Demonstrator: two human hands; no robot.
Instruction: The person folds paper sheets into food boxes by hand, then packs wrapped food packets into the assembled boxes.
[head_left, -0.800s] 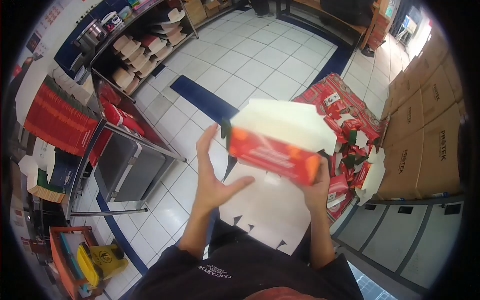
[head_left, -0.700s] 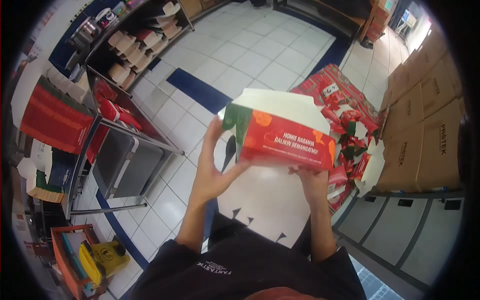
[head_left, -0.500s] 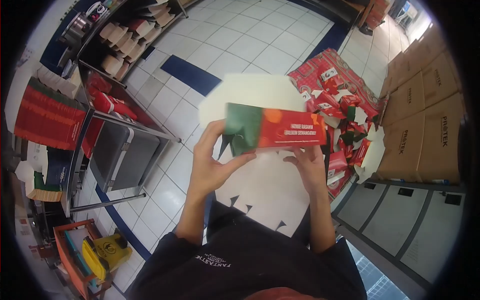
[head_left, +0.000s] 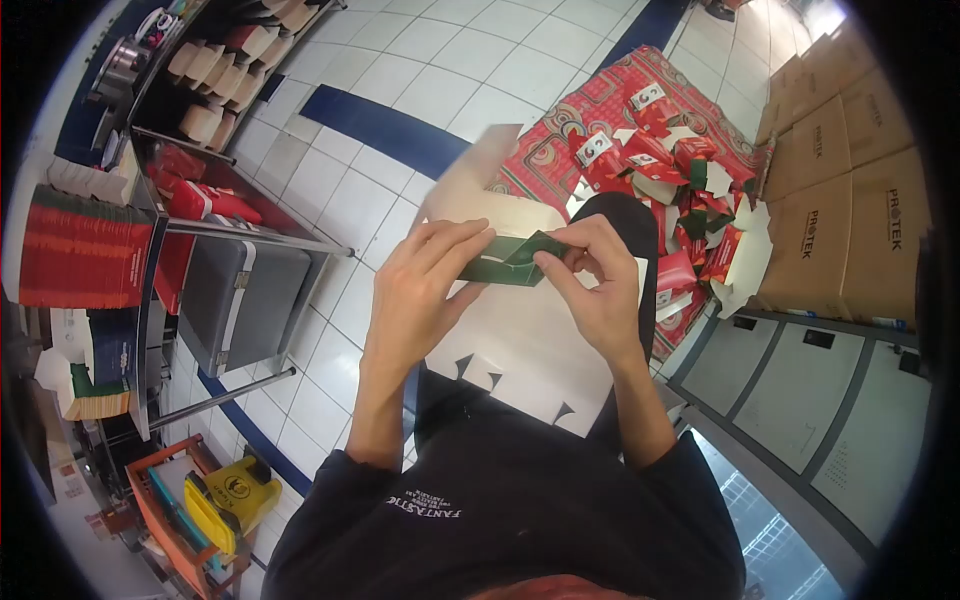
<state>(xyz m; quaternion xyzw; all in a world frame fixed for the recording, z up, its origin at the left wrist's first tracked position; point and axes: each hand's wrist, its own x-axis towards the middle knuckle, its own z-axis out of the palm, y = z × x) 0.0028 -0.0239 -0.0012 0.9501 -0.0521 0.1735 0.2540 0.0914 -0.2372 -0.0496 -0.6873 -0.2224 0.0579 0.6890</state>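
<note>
A partly folded carton [head_left: 505, 262] is held up in front of my body, its green end facing me and its pale inner flap tilted away. My left hand [head_left: 425, 285] grips the carton's left side, fingers over the top and thumb below. With thumb and fingertips, my right hand [head_left: 598, 275] pinches a green flap at the carton's right corner. Beneath both hands a flat white sheet [head_left: 530, 350] with small dark notches lies across my lap.
Folded red and green cartons [head_left: 690, 200] are heaped on a red patterned cloth [head_left: 640, 85] at the right. Brown boxes [head_left: 825, 210] stand beyond, above grey lockers [head_left: 800, 390]. A metal table [head_left: 250, 237] holds stacked red cartons [head_left: 85, 250] at the left.
The carton has turned from its red printed side to its green end. My right hand has moved from beneath it to the green flap. The view has tilted downward.
</note>
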